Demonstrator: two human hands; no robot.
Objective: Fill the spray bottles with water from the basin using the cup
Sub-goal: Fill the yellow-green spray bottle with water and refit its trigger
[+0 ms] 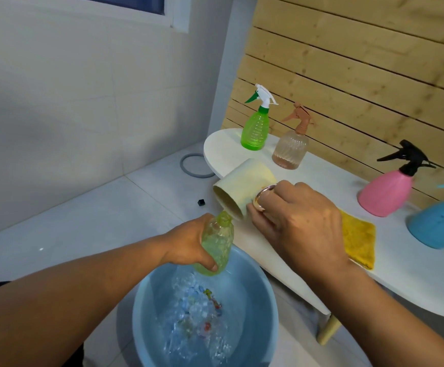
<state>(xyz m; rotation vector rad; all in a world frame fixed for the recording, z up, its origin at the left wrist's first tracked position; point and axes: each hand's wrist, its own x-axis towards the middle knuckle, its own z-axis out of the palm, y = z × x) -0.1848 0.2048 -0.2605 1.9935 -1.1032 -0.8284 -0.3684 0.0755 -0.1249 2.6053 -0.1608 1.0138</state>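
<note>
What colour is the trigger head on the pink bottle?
Black, atop the pink plastic spray bottle on the white table; the head view shows it clearly.

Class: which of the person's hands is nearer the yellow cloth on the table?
Right. The right hand, holding the cup, is beside the yellow cloth; the left hand grips a bottle over the basin.
</note>
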